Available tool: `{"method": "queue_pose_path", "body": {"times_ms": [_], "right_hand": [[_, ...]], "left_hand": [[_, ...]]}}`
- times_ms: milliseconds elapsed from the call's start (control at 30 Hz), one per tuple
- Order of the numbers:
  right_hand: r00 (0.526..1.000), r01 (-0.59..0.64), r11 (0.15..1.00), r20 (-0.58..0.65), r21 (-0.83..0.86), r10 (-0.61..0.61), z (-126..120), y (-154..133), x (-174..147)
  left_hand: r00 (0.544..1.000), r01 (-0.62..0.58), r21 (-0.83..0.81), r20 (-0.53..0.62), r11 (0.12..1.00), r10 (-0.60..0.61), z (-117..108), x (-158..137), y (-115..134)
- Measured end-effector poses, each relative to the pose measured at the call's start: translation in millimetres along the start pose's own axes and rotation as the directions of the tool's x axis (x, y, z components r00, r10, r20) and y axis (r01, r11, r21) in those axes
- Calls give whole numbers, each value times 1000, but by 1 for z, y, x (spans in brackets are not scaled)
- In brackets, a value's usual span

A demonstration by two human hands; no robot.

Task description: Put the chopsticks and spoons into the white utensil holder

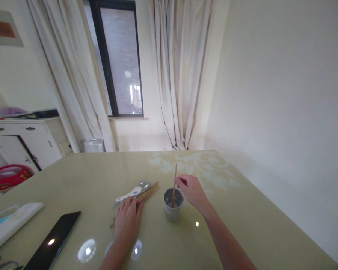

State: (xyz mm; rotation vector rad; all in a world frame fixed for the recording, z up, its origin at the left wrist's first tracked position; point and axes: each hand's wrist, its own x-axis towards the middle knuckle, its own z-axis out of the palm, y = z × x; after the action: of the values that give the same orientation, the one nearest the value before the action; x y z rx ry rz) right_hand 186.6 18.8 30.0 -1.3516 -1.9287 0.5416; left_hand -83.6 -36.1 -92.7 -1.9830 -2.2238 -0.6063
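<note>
My right hand [189, 188] pinches a wooden chopstick [174, 191] near its upper part. The stick stands almost upright, its lower end inside a grey cup [172, 214] with holes in its bottom. To the left, my left hand [128, 215] lies over a bundle of chopsticks [148, 192] on the table, fingers closed around it; the sticks poke out on both sides and their middle is hidden. Just beyond that hand are a white spoon [131, 193] with a dark blue mark and metal spoons [147, 185].
A dark tablet or phone [55, 240] and a white power-strip-like object [12, 225] lie on the glossy table [101, 172] at left. Past the table stand a white cabinet [42, 138], a red basket [9, 178] and curtains [183, 75]; a wall runs along the right edge.
</note>
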Motion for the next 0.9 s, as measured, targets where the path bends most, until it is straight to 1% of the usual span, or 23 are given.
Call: {"method": "queue_pose_path", "body": {"times_ms": [167, 233, 300, 333, 367, 400, 433, 467, 500, 567, 633, 667, 700, 733, 767, 800, 867, 900], "right_hand": [[999, -7, 998, 46, -64, 10, -3, 2, -1], [999, -6, 997, 39, -82, 9, -6, 0, -2], [1000, -3, 996, 13, -91, 4, -9, -6, -2], [1000, 1, 996, 1, -92, 0, -11, -10, -3], [1000, 7, 996, -8, -90, -8, -12, -15, -4], [1000, 21, 997, -10, -80, -22, -13, -19, -6], [999, 43, 998, -3, -55, -44, -14, -25, -8], [997, 72, 997, 8, -9, -72, -14, -30, -10], [995, 100, 993, 20, 61, -101, -14, -35, -12], [988, 131, 961, 43, 242, -146, -13, -43, -17], [988, 122, 904, 39, 410, -151, -13, -49, -21], [989, 112, 874, 30, 472, -143, -13, -51, -22], [991, 104, 847, 15, 522, -131, -15, -52, -23], [993, 99, 822, -7, 561, -114, -16, -51, -23], [995, 95, 803, -33, 589, -94, -18, -50, -22], [996, 94, 790, -61, 605, -72, -21, -48, -21], [990, 105, 789, -136, 606, -28, -28, -41, -18], [984, 114, 799, -176, 590, -10, -31, -37, -16]], "left_hand": [[1000, -25, -22, -3, 999, 25, 6, -3, -4], [1000, -18, -36, -15, 999, 17, 7, -4, -6], [999, 11, -95, -47, 995, -16, 6, -2, -6], [997, 30, -169, -70, 985, -43, 4, -1, -5], [993, 50, -279, -92, 959, -78, -1, 1, -2], [986, 64, -413, -113, 908, -121, -7, 4, 2], [979, 66, -550, -124, 832, -160, -15, 7, 9], [973, 58, -674, -128, 737, -193, -24, 10, 18], [966, 38, -753, -141, 657, -217, -35, 12, 29], [979, -29, -821, -139, 571, -151, -59, 17, 55], [992, -123, -828, -119, 547, 44, -80, 20, 81], [985, -169, -826, -114, 538, 133, -88, 21, 91], [975, -199, -828, -113, 524, 190, -94, 23, 99], [965, -224, -822, -112, 524, 237, -98, 26, 104], [957, -246, -803, -114, 543, 266, -99, 29, 105], [951, -269, -762, -114, 589, 288, -99, 33, 103], [944, -300, -593, -73, 747, 321, -92, 44, 92], [944, -300, -472, -23, 829, 328, -87, 49, 83]]}}
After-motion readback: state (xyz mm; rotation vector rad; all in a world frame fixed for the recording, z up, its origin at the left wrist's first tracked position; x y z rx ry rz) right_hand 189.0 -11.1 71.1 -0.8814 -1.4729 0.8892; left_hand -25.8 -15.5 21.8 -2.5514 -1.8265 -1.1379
